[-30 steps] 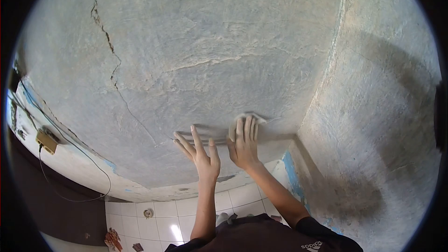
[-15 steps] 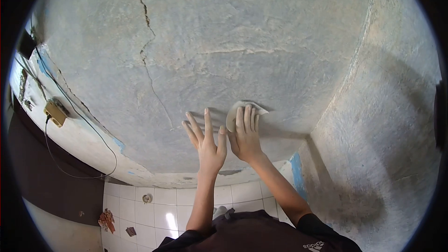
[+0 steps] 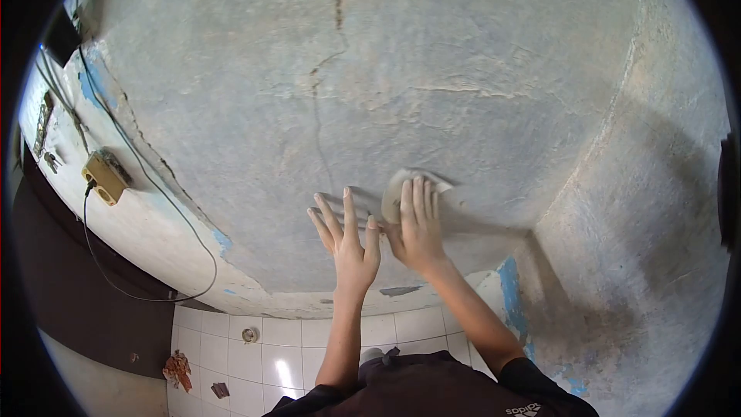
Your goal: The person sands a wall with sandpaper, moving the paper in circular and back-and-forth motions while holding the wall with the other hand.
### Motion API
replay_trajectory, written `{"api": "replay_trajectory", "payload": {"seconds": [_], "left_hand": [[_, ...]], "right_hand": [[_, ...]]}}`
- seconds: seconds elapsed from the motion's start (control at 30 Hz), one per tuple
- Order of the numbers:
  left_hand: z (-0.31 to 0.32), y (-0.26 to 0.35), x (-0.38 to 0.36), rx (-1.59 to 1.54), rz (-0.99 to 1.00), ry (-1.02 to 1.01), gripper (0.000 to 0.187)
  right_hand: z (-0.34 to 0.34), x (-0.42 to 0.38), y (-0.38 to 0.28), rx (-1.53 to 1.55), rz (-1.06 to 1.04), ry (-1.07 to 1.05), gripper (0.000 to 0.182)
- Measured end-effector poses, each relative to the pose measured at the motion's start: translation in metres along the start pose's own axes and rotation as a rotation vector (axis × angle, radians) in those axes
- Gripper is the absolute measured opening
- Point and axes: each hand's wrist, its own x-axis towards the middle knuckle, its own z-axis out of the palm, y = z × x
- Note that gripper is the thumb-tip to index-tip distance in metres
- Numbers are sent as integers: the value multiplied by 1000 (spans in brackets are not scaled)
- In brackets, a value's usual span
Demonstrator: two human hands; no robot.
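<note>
My right hand [image 3: 422, 224] presses a pale, curled sheet of sandpaper [image 3: 395, 191] against the grey plaster wall [image 3: 478, 139]. Its fingers lie together over the sheet, and the thumb sits at the sheet's lower left edge. Just to the left, my left hand [image 3: 351, 243] is open with its fingers spread, at the wall surface and holding nothing. The thumb of the left hand is close beside the sandpaper. A thin crack [image 3: 317, 120] runs down the wall towards the left fingertips.
A yellowish power socket [image 3: 106, 178] with a plugged-in black cable [image 3: 174, 228] is on the left. Keys [image 3: 52, 161] hang nearby. At right the wall meets another rough wall [image 3: 617, 239]. White floor tiles [image 3: 282, 332] below carry a crumpled reddish-brown cloth [image 3: 177, 371] and a round drain [image 3: 250, 334].
The view has shifted, so the crack and socket appear further right. Against the wall, both hands and the sandpaper are now further left, closer to the crack. The right hand is slightly blurred.
</note>
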Motion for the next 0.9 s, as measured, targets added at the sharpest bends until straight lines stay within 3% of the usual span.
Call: {"api": "replay_trajectory", "payload": {"seconds": [0.1,0.2,0.4,0.47,0.67,0.77,0.83,0.9], "left_hand": [[-24,-18,6,60,41,-23,61],[-56,-35,15,142,66,-42,61],[-119,-92,26,115,23,31,61],[-135,-112,26,124,7,28,61],[-171,-142,30,92,13,38,61],[-172,-149,24,30,27,24,62],[-175,-160,17,42,40,-31,61],[-173,-166,17,13,102,-116,61]], "right_hand": [[-18,58,-21,-30,-58,57,70],[-10,82,-51,-20,13,163,68],[80,18,-114,-24,4,28,69],[96,31,-136,62,96,69,71],[92,105,-167,42,9,216,68],[126,63,-181,22,51,222,68],[165,10,-195,-25,91,89,70],[178,-29,-215,105,288,-94,73]]}}
